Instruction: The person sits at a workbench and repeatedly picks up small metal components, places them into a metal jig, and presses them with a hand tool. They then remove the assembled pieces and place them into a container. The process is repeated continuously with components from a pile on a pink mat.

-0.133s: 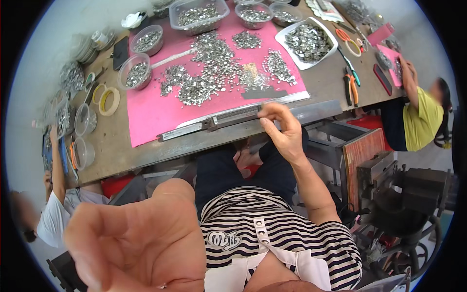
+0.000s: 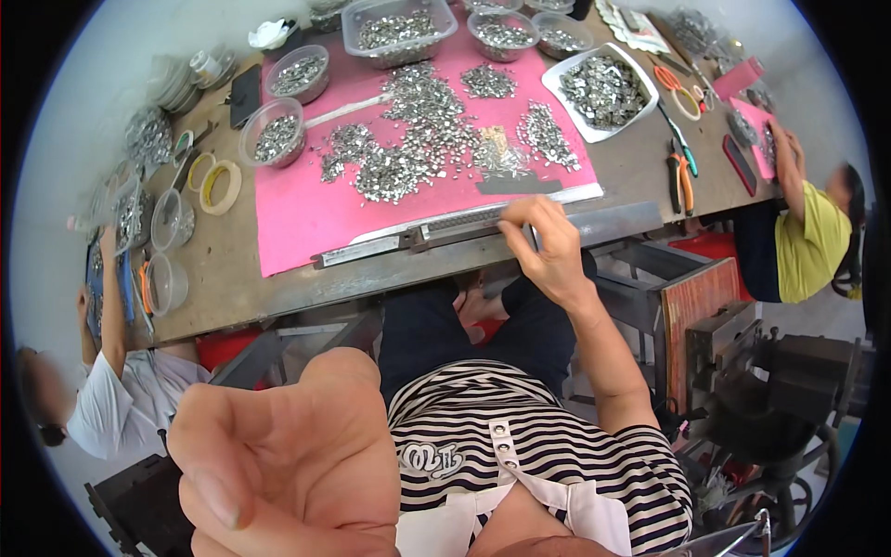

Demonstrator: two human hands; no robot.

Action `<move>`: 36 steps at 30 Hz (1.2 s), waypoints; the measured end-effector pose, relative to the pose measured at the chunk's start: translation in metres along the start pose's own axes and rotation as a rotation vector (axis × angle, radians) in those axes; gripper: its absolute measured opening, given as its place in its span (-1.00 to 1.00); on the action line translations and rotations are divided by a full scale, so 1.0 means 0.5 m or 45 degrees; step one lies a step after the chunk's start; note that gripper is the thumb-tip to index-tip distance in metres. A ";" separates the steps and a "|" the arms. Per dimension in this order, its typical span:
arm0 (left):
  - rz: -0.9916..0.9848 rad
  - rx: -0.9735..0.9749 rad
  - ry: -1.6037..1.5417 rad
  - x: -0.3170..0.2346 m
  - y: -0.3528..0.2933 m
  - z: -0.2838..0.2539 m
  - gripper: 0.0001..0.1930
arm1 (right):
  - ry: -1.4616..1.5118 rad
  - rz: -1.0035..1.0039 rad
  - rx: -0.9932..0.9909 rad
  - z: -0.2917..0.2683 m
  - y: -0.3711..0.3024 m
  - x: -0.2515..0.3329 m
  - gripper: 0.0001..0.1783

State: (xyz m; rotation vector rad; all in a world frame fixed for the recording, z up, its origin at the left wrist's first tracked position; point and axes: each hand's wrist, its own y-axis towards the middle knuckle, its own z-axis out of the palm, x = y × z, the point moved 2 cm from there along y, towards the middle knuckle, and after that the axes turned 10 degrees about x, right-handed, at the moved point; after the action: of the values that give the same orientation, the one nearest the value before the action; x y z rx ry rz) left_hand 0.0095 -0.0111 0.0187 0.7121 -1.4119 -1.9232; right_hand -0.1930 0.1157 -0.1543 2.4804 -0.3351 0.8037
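Observation:
My left hand (image 2: 297, 455) is raised close in the lower left, palm upward. Its fingers are curled in with a nail showing; the lower edge cuts off part of it, and anything between the fingertips is hidden. At the table's near edge, my right hand (image 2: 555, 251) has thumb and forefinger brought together beside the right end of a long dark metal bar (image 2: 455, 226) with a textured top. Whether a small thing sits between those fingertips cannot be made out. Beyond the bar, small shiny metallic pieces (image 2: 399, 172) lie heaped on a pink sheet (image 2: 295, 223).
Clear tubs of shiny pieces (image 2: 299, 74) and a white tray (image 2: 551, 80) stand farther back. Orange-handled pliers (image 2: 681, 176) and a red phone (image 2: 740, 165) lie right, tape rolls (image 2: 221, 187) left. A co-worker (image 2: 806, 237) sits right, another (image 2: 130, 395) left.
My left hand has shifted right in the picture and its fingers are curled further, with a nail now showing. The right fingertips stay by the bar. The whole view has shifted slightly.

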 end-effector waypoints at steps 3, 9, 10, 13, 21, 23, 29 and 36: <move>-0.162 0.177 -0.216 -0.019 0.008 -0.012 -0.72 | -0.069 -0.017 0.050 0.015 0.058 0.002 -0.84; -0.563 0.404 0.071 0.069 -0.069 -0.056 -0.66 | -0.206 -0.165 0.099 0.081 0.144 -0.074 -0.92; -0.616 0.474 0.245 0.100 -0.093 -0.066 -0.69 | -0.191 -0.208 0.099 0.105 0.166 -0.062 -0.94; -0.904 0.984 0.613 0.209 -0.224 -0.100 -0.68 | -0.261 -0.122 0.263 0.146 0.193 -0.078 -0.92; -1.004 1.789 0.807 0.239 -0.395 -0.137 -0.57 | -0.282 -0.172 0.302 0.119 0.172 -0.078 -0.94; -1.079 1.702 0.740 0.230 -0.391 -0.141 -0.60 | -0.239 -0.147 0.297 0.106 0.166 -0.079 -0.94; -1.139 1.278 0.781 0.255 -0.363 -0.160 -0.86 | -0.231 -0.122 0.208 0.133 0.171 -0.067 -0.94; -1.067 1.406 0.789 0.272 -0.373 -0.131 -0.92 | -0.173 -0.096 0.310 0.129 0.172 -0.065 -0.91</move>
State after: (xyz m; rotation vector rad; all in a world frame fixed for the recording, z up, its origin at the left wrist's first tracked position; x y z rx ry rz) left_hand -0.0633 -0.1137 -0.1857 2.4558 -1.8045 -0.9849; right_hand -0.2204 0.0114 -0.1855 2.7651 -0.1987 0.6815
